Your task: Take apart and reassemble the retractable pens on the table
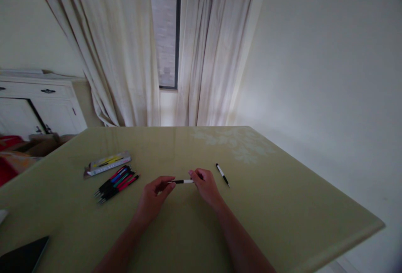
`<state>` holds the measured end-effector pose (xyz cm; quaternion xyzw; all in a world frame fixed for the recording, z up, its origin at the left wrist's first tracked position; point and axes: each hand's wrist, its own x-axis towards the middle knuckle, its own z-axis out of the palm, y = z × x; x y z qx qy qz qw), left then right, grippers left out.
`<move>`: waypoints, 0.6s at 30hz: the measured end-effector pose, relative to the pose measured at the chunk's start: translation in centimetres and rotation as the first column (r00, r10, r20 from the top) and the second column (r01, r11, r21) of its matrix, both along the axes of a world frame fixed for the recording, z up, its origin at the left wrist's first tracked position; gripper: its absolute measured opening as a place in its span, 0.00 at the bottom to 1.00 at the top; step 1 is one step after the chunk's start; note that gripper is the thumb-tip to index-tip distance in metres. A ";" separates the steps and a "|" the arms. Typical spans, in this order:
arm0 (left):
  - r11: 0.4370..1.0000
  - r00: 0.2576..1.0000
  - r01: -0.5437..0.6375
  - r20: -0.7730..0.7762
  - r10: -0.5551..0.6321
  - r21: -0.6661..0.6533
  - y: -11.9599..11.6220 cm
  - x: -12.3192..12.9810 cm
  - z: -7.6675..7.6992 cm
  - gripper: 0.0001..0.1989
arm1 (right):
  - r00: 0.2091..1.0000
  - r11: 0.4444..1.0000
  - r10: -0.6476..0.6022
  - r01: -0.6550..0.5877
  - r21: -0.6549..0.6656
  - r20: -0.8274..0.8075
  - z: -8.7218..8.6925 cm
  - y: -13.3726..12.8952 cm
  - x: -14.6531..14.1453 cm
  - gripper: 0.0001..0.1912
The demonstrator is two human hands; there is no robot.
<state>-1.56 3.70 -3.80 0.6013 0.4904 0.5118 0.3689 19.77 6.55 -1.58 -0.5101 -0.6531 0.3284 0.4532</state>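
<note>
A black-and-white pen (184,181) is held level between my two hands, over the middle of the table. My left hand (154,193) pinches its black end between thumb and fingers. The white end is gripped by my right hand (204,184), whose fingers partly hide it. To the right lies a second black-and-white pen (222,175), slanted, touching neither hand. Left of my left hand is a pile of several pens (116,184) with black, blue, green and red barrels. Behind that pile rests a flat pen box (108,163) with yellow print.
The greenish table (251,206) carries a dark flat object (25,256) at its near left corner. A white cabinet (53,105) and red items (11,143) stand beyond the left edge. Curtains (119,55) hang behind, and a wall (329,76) runs along the right.
</note>
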 end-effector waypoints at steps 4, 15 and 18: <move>0.999 0.999 0.024 -0.025 -0.025 -0.046 -0.1 0.1 0.3 0.25 | 1.000 1.000 0.002 -0.002 0.010 0.004 -0.1 0.0 0.0 0.24; 0.998 0.999 0.044 -0.022 -0.045 -0.050 -0.1 0.2 0.6 0.21 | 1.000 1.000 -0.015 0.015 0.028 0.011 -0.3 0.2 0.0 0.25; 0.999 0.999 0.042 0.016 -0.041 -0.035 0.0 0.2 0.4 0.23 | 1.000 0.999 -0.023 0.023 0.028 -0.001 -0.3 0.3 0.0 0.25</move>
